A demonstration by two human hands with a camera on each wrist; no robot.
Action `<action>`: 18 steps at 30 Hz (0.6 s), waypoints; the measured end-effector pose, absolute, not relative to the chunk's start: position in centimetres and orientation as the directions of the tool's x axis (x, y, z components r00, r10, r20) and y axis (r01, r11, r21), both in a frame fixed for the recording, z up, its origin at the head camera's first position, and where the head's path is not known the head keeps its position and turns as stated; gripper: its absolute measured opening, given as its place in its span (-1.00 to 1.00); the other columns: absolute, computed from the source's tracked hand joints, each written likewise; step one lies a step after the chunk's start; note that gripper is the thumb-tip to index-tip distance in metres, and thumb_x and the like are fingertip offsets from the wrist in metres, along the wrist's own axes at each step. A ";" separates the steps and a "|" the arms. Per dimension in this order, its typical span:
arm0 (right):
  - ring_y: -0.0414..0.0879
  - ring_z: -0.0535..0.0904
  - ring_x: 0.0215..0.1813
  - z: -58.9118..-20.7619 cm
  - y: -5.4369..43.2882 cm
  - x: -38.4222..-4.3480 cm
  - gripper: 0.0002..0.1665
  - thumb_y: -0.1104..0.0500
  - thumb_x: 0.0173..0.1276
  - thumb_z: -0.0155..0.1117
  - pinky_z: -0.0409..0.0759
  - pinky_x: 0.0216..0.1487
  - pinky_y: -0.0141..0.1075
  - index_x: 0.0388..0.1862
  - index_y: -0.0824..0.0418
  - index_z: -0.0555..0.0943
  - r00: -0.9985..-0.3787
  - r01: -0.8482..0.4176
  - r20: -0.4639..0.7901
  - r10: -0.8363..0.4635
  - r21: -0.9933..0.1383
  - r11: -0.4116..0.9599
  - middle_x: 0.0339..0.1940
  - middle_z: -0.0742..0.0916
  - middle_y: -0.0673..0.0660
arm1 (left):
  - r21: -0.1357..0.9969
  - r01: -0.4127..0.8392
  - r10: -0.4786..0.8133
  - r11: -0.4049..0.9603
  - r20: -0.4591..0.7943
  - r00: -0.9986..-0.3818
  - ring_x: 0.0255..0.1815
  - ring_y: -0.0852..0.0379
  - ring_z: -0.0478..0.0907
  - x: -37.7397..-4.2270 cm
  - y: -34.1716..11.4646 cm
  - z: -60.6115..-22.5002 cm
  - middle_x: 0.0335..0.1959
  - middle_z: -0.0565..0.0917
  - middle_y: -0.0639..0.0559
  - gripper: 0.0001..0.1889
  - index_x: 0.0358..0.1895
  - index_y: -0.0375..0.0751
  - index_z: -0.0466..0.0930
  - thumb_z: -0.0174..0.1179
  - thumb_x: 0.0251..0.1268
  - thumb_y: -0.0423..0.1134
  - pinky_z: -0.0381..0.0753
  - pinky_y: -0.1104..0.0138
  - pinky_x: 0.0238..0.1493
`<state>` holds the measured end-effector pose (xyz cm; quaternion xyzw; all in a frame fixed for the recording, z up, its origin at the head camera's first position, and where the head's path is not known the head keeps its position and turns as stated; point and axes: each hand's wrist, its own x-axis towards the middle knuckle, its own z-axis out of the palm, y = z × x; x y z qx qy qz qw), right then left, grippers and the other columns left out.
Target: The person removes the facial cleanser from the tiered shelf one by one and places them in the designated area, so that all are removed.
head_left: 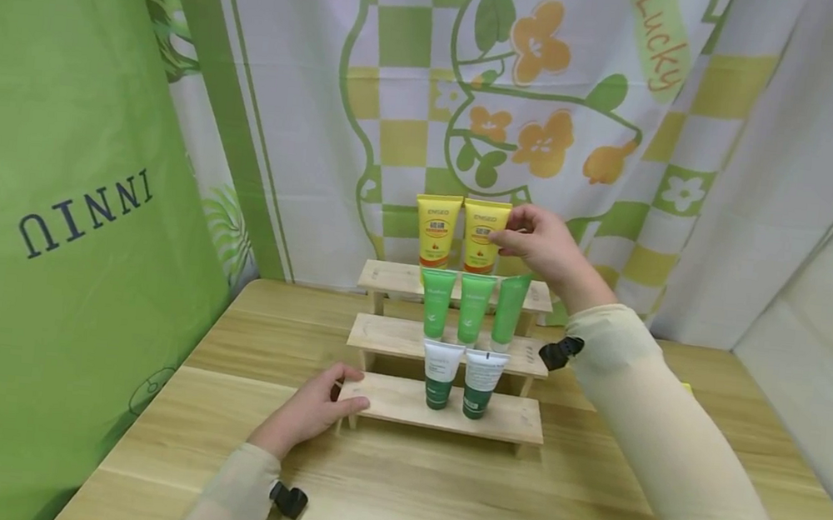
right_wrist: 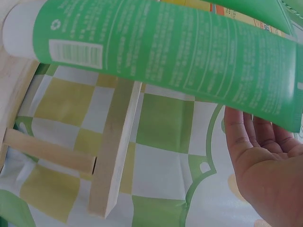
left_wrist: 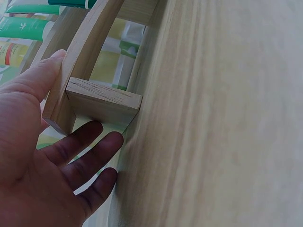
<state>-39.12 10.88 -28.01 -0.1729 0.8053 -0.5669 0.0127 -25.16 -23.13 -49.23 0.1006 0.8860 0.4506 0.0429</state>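
A three-step wooden display stand (head_left: 403,403) holds several squeeze tubes. My left hand (head_left: 312,409) grips the left end of its lowest step, thumb on top of the board (left_wrist: 87,49) and the other fingers below and beside the leg. At the top step, my right hand (head_left: 542,243) pinches the upper right edge of the right yellow tube (head_left: 479,253), thumb in front. Another yellow tube (head_left: 435,241) stands just left of it. In the right wrist view a green tube (right_wrist: 189,56) hides the fingertips of the right hand (right_wrist: 270,156).
On the middle step stand three green tubes, the right one (head_left: 509,311) turned and leaning. Two white-and-green tubes (head_left: 440,375) share the lowest step. The stand is on a wood-grain table (head_left: 393,501), with a patterned curtain (head_left: 403,83) behind and a green cloth (head_left: 66,302) at left.
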 end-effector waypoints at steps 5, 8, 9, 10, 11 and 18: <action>0.06 0.56 -0.04 -28.0 11.4 -38.9 -0.60 0.20 0.34 0.37 0.58 0.00 -0.15 0.03 0.32 0.44 -0.947 -0.254 0.179 -0.267 -0.926 0.280 -0.05 0.59 0.19 | 0.811 0.136 0.216 0.569 0.012 -0.976 -0.24 0.11 0.51 -25.3 -23.1 -49.4 -0.14 0.59 0.02 -0.47 0.18 -0.05 0.47 0.30 0.26 0.13 0.48 0.20 -0.24; 0.05 0.56 -0.04 -28.1 11.7 -38.7 -0.60 0.22 0.33 0.37 0.57 0.04 -0.09 0.02 0.31 0.41 -0.952 -0.246 0.180 -0.249 -0.933 0.264 -0.07 0.57 0.19 | 0.812 0.133 0.216 0.568 0.009 -0.976 -0.24 0.10 0.50 -25.3 -23.1 -49.4 -0.15 0.59 0.02 -0.46 0.18 -0.04 0.47 0.30 0.25 0.14 0.48 0.19 -0.24; 0.04 0.56 -0.04 -28.1 11.9 -38.6 -0.59 0.21 0.33 0.37 0.57 0.04 -0.08 0.01 0.30 0.41 -0.954 -0.242 0.179 -0.242 -0.934 0.262 -0.08 0.57 0.18 | 0.810 0.134 0.215 0.571 0.010 -0.977 -0.23 0.10 0.50 -25.3 -23.1 -49.4 -0.14 0.59 0.03 -0.46 0.18 -0.03 0.47 0.30 0.25 0.15 0.48 0.19 -0.23; 0.04 0.56 -0.05 -28.1 12.0 -38.6 -0.60 0.21 0.32 0.38 0.56 0.05 -0.06 0.01 0.30 0.40 -0.955 -0.239 0.179 -0.236 -0.936 0.258 -0.08 0.57 0.18 | 0.809 0.134 0.214 0.572 0.010 -0.977 -0.23 0.09 0.49 -25.3 -23.1 -49.5 -0.13 0.59 0.03 -0.46 0.19 -0.02 0.47 0.30 0.25 0.16 0.47 0.19 -0.23; 0.04 0.56 -0.05 -28.1 12.1 -38.5 -0.59 0.21 0.32 0.38 0.56 0.06 -0.05 0.01 0.30 0.40 -0.956 -0.238 0.179 -0.233 -0.937 0.257 -0.08 0.57 0.18 | 0.807 0.135 0.214 0.575 0.011 -0.977 -0.23 0.09 0.49 -25.3 -23.2 -49.5 -0.12 0.59 0.03 -0.46 0.18 -0.01 0.47 0.29 0.24 0.17 0.47 0.19 -0.23; -0.01 0.59 -0.16 -28.4 13.3 -38.4 -0.62 0.23 0.33 0.38 0.62 -0.07 -0.20 -0.02 0.31 0.42 -0.956 -0.251 0.203 -0.212 -0.940 0.232 -0.18 0.59 0.14 | 0.802 0.139 0.206 0.582 0.021 -0.978 -0.20 0.10 0.47 -25.4 -23.2 -49.8 -0.05 0.57 0.03 -0.48 0.17 0.01 0.48 0.30 0.24 0.17 0.46 0.20 -0.20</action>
